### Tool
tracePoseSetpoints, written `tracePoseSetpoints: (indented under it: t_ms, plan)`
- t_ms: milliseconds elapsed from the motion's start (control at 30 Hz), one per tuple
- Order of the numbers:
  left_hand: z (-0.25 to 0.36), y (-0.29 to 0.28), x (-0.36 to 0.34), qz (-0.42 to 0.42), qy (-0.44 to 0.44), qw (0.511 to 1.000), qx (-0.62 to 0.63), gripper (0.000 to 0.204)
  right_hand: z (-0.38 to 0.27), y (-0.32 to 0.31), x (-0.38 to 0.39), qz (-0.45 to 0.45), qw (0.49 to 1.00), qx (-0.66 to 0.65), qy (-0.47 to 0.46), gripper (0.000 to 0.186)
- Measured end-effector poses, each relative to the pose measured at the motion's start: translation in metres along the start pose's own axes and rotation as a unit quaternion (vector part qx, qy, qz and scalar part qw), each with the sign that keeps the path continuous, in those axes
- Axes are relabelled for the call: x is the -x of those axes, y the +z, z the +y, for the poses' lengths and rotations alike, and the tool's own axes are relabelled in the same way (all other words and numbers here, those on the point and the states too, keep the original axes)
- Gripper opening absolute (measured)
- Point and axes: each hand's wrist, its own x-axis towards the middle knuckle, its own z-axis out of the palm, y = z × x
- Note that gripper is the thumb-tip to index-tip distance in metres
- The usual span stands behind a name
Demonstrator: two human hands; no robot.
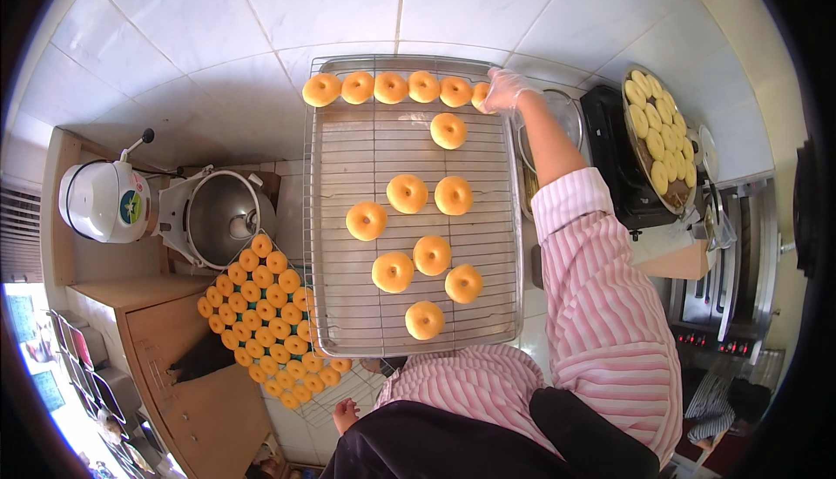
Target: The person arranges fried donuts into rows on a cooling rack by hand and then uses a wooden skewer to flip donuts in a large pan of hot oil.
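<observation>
At the far right corner of a wire rack point(348, 157) set over a metal tray, my right hand point(508, 91), in a clear plastic glove, is closed on a ring doughnut point(480, 96). That doughnut is at the right end of a row of golden doughnuts point(390, 88) along the rack's far edge. Just nearer lies a single doughnut point(448, 131). Several more doughnuts point(432, 255) are scattered over the middle and near part of the rack. My left hand point(347, 415) is bare and low beside my body, away from the rack, its fingers loosely bent with nothing seen in them.
Lower left, another rack holds many doughnuts point(266, 313). A white stand mixer point(109, 200) with a steel bowl point(222, 218) stands at the left. To the right, a round pan of pale rings point(662, 135) sits on a black stove point(614, 148). Another person point(723, 409) is far right.
</observation>
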Motion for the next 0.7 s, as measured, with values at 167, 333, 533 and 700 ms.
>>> tracePoseSetpoints:
  t_ms: [167, 333, 533, 700]
  plan:
    - [-0.005, 0.006, -0.002, 0.007, 0.016, 0.999, 0.027, 0.018, 0.001, -0.024, 0.018, 0.137, 0.99, -0.024, -0.038, 0.062]
    - [0.003, 0.014, -0.005, -0.009, 0.038, 0.999, 0.034, 0.017, -0.043, -0.002, 0.062, -0.038, 0.991, -0.083, -0.101, 0.061]
    - [0.037, 0.009, 0.002, 0.01, 0.021, 0.999, 0.023, 0.019, -0.078, 0.037, 0.084, 0.093, 0.984, -0.066, -0.138, 0.072]
    - [0.034, 0.008, 0.016, 0.032, 0.035, 0.999, 0.006, 0.02, -0.127, 0.03, 0.075, 0.113, 0.97, -0.143, -0.163, 0.068]
